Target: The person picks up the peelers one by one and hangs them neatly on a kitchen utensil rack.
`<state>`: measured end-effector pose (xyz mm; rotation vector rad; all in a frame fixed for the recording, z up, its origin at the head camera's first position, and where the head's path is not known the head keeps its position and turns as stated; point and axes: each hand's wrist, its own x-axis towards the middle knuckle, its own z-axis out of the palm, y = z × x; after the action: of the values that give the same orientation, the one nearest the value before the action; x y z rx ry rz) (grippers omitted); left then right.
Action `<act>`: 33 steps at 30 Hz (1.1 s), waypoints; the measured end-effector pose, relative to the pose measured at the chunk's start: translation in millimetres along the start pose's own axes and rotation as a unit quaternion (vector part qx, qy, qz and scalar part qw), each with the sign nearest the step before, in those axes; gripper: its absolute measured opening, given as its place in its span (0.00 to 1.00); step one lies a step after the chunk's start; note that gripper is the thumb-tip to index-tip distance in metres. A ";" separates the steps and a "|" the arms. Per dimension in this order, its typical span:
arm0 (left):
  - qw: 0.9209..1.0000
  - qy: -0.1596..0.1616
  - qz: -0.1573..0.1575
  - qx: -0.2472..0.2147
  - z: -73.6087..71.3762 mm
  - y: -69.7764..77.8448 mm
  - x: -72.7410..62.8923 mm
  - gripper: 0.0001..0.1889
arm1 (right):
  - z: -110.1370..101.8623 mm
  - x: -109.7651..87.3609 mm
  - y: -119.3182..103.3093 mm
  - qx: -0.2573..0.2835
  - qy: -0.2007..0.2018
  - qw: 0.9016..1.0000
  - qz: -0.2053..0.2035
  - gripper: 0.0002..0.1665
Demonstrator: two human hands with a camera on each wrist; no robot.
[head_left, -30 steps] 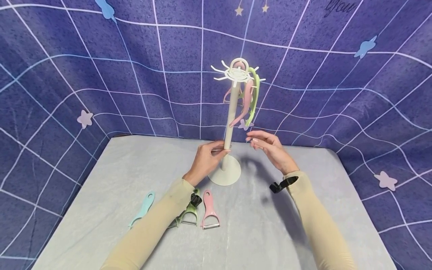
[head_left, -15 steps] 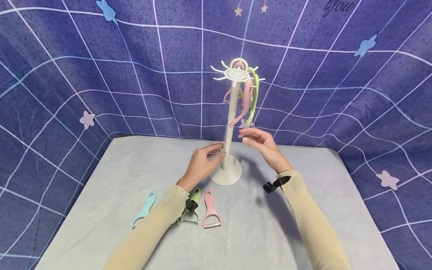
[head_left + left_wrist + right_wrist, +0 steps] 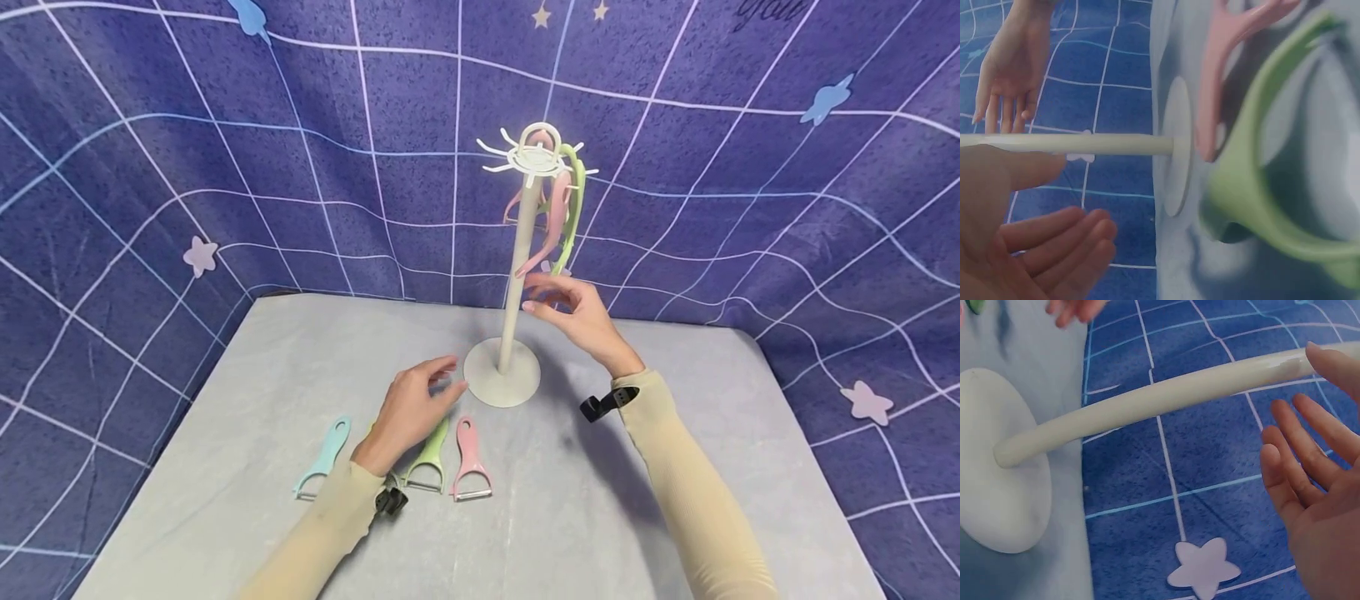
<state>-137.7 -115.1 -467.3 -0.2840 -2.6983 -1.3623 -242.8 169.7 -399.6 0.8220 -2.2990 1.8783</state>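
A white stand [image 3: 525, 242] with a round base and a ring of hooks rises at the back of the table. From its right-hand hooks hang a pink peeler [image 3: 556, 218] and a green peeler [image 3: 576, 200], with another pink one partly hidden behind the pole. My right hand [image 3: 577, 317] is beside the pole just below them, fingers loosely bent and holding nothing. To the left of the base my left hand [image 3: 412, 408] hovers with relaxed fingers, also holding nothing. Below it lie a green peeler [image 3: 431, 454] and a pink peeler [image 3: 469, 454].
A light blue peeler [image 3: 328, 450] lies at the left of my left forearm, which hides part of the tabletop. The grey table [image 3: 570, 533] ends at a dark blue curtain [image 3: 390, 192] with a grid and stars.
My left hand has let go of the pole and drawn back down and left towards the lying peelers. The right hand has moved left, closer to the pole.
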 end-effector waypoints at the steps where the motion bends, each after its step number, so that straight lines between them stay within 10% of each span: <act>1: 1.000 0.003 -0.005 0.009 -0.5 -0.2 -5.0 0.24 | 0.2 0.4 -2.1 -0.012 -0.001 1.000 -0.003 0.23; 18: 0.989 -0.028 -0.048 0.135 7.3 19.9 -71.1 0.16 | 6.9 3.3 -13.9 -0.060 0.003 0.998 0.009 0.20; 33: 0.976 -0.028 -0.009 0.216 29.0 29.6 -77.7 0.23 | 9.1 5.4 -13.5 -0.069 0.004 0.998 0.003 0.17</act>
<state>-55.7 -83.8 -475.0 -0.2585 -2.9534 -0.7434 -239.0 157.8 -387.9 0.7897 -2.3968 1.6985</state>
